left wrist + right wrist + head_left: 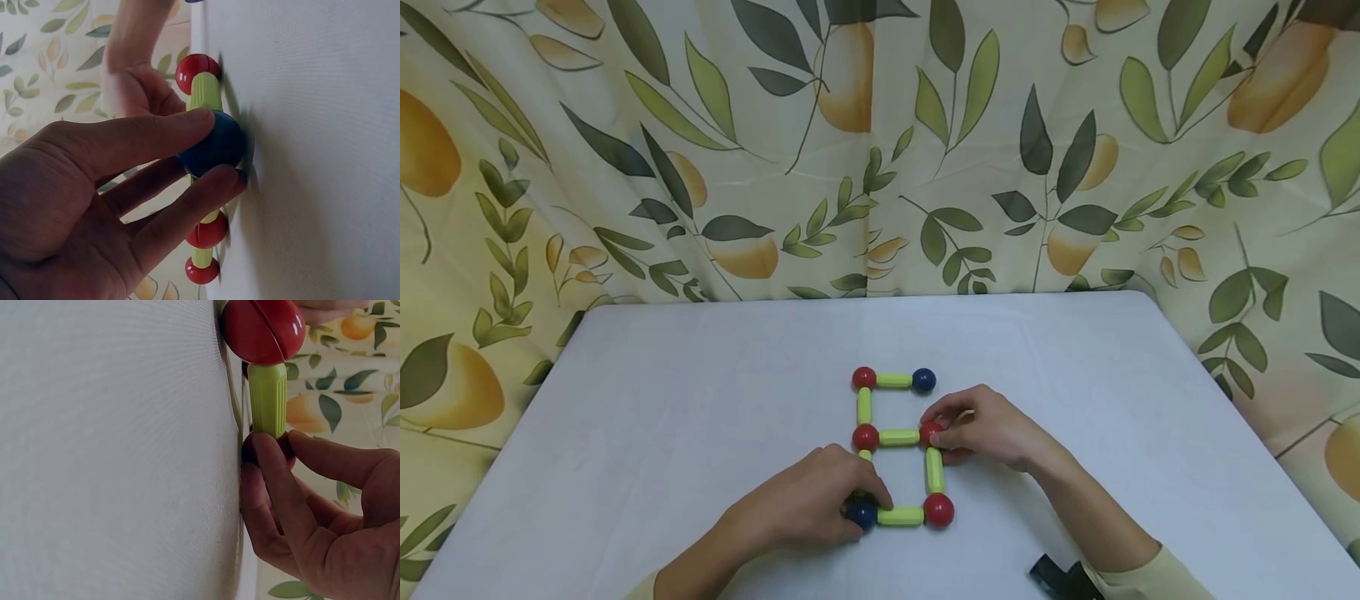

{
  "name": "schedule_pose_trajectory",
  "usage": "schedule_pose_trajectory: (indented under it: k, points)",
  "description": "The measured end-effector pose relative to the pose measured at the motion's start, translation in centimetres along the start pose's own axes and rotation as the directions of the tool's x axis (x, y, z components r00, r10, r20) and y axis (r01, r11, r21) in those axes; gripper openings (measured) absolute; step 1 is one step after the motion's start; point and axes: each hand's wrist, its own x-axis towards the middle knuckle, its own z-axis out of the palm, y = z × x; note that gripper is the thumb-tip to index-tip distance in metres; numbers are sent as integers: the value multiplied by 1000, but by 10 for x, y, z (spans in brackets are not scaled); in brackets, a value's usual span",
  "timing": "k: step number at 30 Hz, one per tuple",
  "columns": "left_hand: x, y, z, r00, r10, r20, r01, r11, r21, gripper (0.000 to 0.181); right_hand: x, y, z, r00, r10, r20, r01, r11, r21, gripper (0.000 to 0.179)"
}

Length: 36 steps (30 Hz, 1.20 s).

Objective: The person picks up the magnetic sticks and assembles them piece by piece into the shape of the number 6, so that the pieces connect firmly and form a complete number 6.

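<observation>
On the white table lies a flat figure of balls joined by short yellow-green rods (900,517). My left hand (820,500) grips the blue ball (215,145) at the near left corner between thumb and fingers. With my right hand (988,429) I pinch the red ball (929,432) at the middle right. Another red ball (938,510) sits at the near right corner, joined by a rod (934,471) to the pinched one. Two red balls stand along the left side, the middle one (865,437) and the far one (864,378). A second blue ball (923,381) ends the far rod.
The white tabletop (700,375) extends around the figure. A small black object (1056,575) shows by the right sleeve (1153,575) near the front. Behind the table hangs a curtain (895,167) printed with leaves and fruit.
</observation>
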Motion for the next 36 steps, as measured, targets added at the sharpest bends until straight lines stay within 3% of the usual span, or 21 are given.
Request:
schedule_pose_trajectory:
  k: [9,18,36]
  points:
    - [0,0,-1,1000,-16,-2,16,1000,-9,32,2,0,0,1000,-15,7,15,1000,-6,30]
    - [1,1,1,1000,15,-20,-15,1000,2,31,1,2,-2,1000,-23,-5,23,1000,-16,30]
    - [5,-2,1,999,13,-38,-12,1000,26,34,5,3,-6,998,-51,-24,49,996,-76,29]
